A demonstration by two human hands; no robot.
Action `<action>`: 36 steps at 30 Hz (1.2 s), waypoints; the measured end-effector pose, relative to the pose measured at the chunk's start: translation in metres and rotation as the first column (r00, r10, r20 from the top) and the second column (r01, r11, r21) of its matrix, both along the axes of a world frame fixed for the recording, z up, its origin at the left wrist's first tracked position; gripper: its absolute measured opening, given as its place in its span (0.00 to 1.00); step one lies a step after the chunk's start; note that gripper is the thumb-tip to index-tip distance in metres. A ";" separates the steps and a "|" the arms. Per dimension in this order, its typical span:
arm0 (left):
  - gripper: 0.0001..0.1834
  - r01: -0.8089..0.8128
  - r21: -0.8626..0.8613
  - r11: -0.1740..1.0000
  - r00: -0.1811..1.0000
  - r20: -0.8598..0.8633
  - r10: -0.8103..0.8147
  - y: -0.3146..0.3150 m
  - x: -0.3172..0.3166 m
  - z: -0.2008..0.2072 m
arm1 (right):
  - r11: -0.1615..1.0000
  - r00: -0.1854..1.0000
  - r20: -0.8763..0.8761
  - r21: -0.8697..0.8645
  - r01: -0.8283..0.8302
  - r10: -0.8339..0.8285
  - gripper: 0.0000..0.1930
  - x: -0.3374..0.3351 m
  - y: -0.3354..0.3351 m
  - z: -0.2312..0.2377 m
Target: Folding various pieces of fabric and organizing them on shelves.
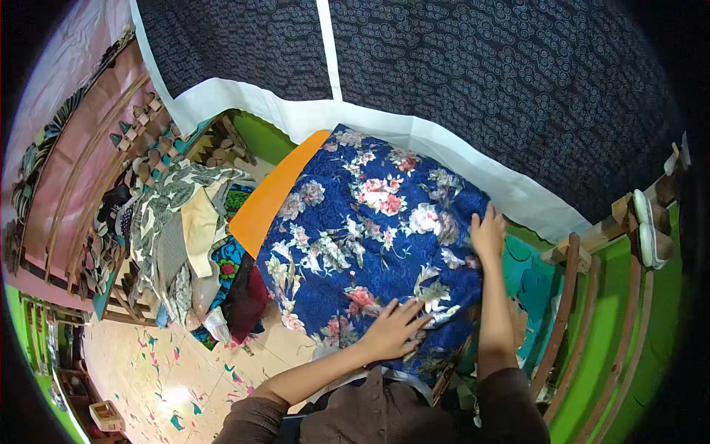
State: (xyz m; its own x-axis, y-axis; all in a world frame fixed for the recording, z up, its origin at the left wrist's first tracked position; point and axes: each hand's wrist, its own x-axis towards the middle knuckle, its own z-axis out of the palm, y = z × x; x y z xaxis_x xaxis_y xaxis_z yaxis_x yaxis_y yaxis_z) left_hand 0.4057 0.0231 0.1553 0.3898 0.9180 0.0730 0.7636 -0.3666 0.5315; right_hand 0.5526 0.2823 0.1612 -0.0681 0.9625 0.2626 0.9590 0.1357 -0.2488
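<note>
A dark hanging fabric with small pale swirls and broad white borders (488,89) spreads beyond the navy-blue cloth printed with pink, white and grey flowers (333,214). To the near left of the blue cloth is a pale tiled floor (148,370), strewn with small coloured scraps. The blue cloth itself lies spread out before the person, directly under both hands. A mixed heap of patterned and plain fabrics (159,222) sits to its left, and between them a flat, straight-edged orange surface (277,196) shows along the cloth's left edge. Curved-looking brown wooden slats (560,318) stand to the cloth's right.

The bare left hand (396,329) rests palm down on the cloth's near part, fingers spread apart, gripping nothing. The bare right hand (488,233) lies at the cloth's right edge, fingers slightly apart; whether they pinch the edge, I cannot tell. Farther right of the cloth, a long, rounded white object (645,229) sits by the woodwork.
</note>
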 end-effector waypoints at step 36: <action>0.20 0.119 0.511 0.851 0.971 -0.239 0.008 -0.077 -0.209 -0.035 | 0.512 -0.311 -0.524 -0.850 0.129 -0.793 0.44 -0.167 -0.284 -0.062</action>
State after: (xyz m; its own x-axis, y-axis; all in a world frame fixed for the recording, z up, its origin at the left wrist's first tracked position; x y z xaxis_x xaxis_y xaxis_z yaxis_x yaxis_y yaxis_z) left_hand 0.1963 -0.0538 0.1202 0.5025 0.7462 0.4367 0.8082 -0.5848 0.0693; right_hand 0.3851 -0.0020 0.0994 0.3924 0.4593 -0.7969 -0.5148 -0.6083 -0.6041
